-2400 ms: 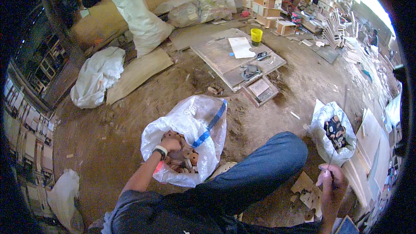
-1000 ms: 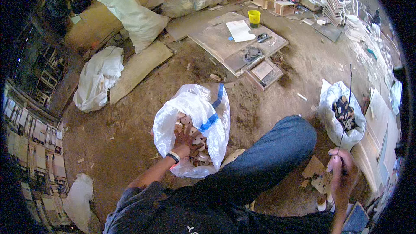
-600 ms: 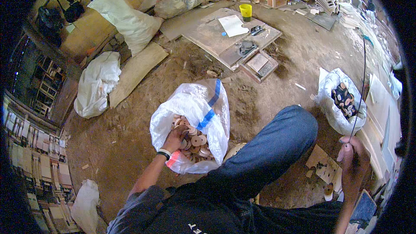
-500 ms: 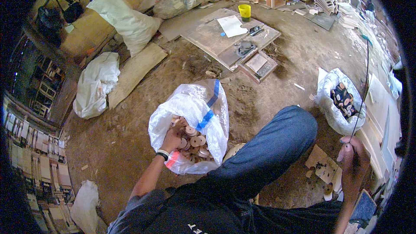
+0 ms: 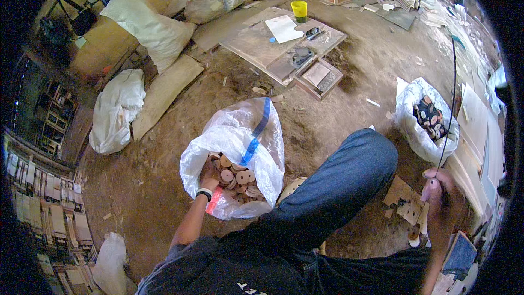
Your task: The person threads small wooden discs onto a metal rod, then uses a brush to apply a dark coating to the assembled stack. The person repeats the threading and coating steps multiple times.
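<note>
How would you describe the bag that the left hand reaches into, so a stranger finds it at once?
On the dirt floor beside the bent knee in blue jeans stands an open white plastic bag. It alone has a blue stripe and holds pale wooden discs; the smaller white bag holds dark ones.

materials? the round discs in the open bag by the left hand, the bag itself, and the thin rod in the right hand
Round tan discs: look like unfinished wood, matte, pale brown faces. White open bag: thin translucent plastic film, glossy and crinkled, with a blue stripe. Thin dark rod: probably metal wire, very slim and slightly curved; too thin to be sure. Left hand reaches among the discs; right hand grips the rod.
</note>
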Demonstrator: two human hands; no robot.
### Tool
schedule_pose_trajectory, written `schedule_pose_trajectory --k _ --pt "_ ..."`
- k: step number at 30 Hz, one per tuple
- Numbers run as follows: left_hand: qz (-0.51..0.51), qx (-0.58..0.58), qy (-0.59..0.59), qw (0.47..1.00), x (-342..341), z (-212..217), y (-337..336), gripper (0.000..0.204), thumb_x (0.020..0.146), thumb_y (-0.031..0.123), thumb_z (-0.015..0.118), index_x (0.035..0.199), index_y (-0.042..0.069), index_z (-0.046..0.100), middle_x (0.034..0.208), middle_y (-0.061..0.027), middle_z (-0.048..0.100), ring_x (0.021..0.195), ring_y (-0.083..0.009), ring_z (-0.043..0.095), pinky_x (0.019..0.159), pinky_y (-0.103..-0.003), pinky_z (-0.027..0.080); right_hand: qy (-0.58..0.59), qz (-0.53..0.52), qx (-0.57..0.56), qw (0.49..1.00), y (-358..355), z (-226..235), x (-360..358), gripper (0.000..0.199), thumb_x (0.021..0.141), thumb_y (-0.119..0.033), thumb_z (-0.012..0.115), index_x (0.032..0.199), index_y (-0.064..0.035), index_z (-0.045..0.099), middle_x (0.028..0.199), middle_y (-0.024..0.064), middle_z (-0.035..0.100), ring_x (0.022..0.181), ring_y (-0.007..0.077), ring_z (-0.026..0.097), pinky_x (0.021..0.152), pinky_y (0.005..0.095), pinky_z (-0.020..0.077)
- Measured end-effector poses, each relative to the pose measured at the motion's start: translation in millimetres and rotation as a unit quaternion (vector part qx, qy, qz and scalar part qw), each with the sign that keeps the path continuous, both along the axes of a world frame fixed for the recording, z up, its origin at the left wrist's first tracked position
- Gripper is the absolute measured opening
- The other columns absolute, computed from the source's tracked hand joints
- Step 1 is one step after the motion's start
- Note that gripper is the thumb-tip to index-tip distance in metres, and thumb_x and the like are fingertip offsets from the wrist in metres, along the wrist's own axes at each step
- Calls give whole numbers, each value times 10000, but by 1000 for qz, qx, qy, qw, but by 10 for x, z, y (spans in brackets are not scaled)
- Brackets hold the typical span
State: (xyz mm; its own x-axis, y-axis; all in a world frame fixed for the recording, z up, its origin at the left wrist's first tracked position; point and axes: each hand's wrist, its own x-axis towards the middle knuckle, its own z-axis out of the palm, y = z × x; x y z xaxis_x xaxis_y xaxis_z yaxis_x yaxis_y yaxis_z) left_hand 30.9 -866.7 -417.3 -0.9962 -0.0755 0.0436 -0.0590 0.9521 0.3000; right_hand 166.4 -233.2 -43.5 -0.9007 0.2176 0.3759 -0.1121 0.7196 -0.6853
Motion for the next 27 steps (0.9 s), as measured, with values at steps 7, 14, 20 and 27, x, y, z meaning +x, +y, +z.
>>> schedule_pose_trajectory --k 7,14,20,27 --pt "-13 61 -66 996 -71 561 356 400 907 268 613 1217 20 565 1243 -310 591 1173 -492 577 977 -565 476 14 16 -3 1000 -32 -6 -25 156 1008 -138 566 1045 -33 675 845 57 657 620 120 552 575 291 445" --pt "-37 23 -174 984 -421 54 173 381 894 253 649 1202 34 606 1257 -248 617 1197 -419 582 1012 -506 466 11 10 -12 1000 -123 30 -39 156 997 -136 565 1010 -32 680 809 66 655 587 124 546 554 298 440" --pt "-166 112 -171 965 -416 152 -133 377 915 292 652 1217 68 641 1289 -165 649 1255 -329 570 1093 -428 433 23 25 32 999 -120 66 -27 178 980 -164 564 983 -28 678 748 75 636 571 138 553 541 314 437" --pt "-138 52 -232 961 -409 394 -100 373 931 318 615 1193 57 659 1229 -126 692 1175 -299 607 1073 -407 451 31 48 1 998 -148 86 -33 156 973 -142 577 991 -26 680 734 73 642 555 144 553 520 316 432"
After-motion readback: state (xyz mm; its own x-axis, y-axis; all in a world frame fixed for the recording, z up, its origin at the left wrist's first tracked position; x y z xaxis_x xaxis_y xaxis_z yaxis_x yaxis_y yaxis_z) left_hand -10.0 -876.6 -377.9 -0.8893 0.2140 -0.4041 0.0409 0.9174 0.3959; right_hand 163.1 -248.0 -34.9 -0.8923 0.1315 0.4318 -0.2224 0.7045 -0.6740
